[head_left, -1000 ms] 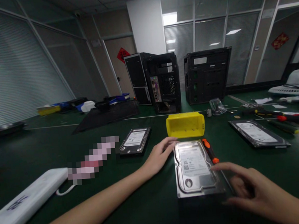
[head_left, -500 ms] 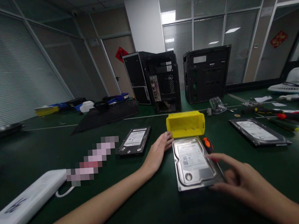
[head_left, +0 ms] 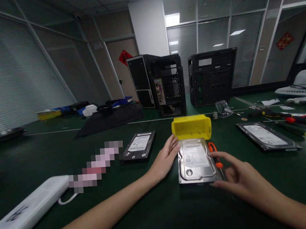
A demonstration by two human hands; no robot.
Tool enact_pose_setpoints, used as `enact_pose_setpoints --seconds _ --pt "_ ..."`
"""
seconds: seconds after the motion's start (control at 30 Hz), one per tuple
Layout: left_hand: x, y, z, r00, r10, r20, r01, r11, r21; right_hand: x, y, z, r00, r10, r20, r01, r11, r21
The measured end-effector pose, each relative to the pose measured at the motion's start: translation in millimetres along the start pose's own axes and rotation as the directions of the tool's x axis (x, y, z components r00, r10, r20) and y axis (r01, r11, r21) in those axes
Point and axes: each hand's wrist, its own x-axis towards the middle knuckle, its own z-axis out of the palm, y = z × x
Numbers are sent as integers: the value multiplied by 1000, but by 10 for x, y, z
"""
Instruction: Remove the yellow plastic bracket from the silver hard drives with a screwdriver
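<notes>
Bracketing the label-up silver hard drive (head_left: 194, 160) with both hands: your left hand (head_left: 164, 158) has fingertips at its left edge, your right hand (head_left: 237, 175) has forefinger and thumb apart along its right side. Can't tell if either grip is clamped. Drive is between your hands, just this side of the yellow bin (head_left: 191, 126) on the tabletop (head_left: 159, 214). Orange-and-black screwdriver (head_left: 218, 165) lies just right of it.
</notes>
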Motion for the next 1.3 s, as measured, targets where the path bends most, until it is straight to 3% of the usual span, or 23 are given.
enact_pose_setpoints --seconds 0.13,0.23,0.43,0.57,0.77,0.93,1.13,1.3 --pt "-22 19 -9 1000 7 0 -7 993 119 -20 -49 -58 999 38 -4 -36 975 217" --pt "-38 9 -15 1000 -10 1 10 972 237 13 -22 -130 990 77 -121 -36 950 312" --pt "-53 5 -15 998 -64 -14 64 917 393 250 129 -246 961 -3 -278 27 996 85" --pt "-34 -10 -14 998 -63 -26 69 903 423 414 167 -232 966 -16 -258 -8 996 -89" --pt "-3 -48 -25 999 -44 -19 48 898 437 431 178 -206 969 -152 -194 94 956 -279" --pt "2 -69 -32 999 -34 -25 41 901 432 406 185 -227 986 -88 -139 56 975 -214" --pt "-17 -35 -39 999 -47 -3 44 913 405 454 243 -228 978 -111 -174 130 986 100" --pt "-23 -19 -33 999 -45 -8 45 920 389 443 209 -244 981 -109 -159 113 994 12"
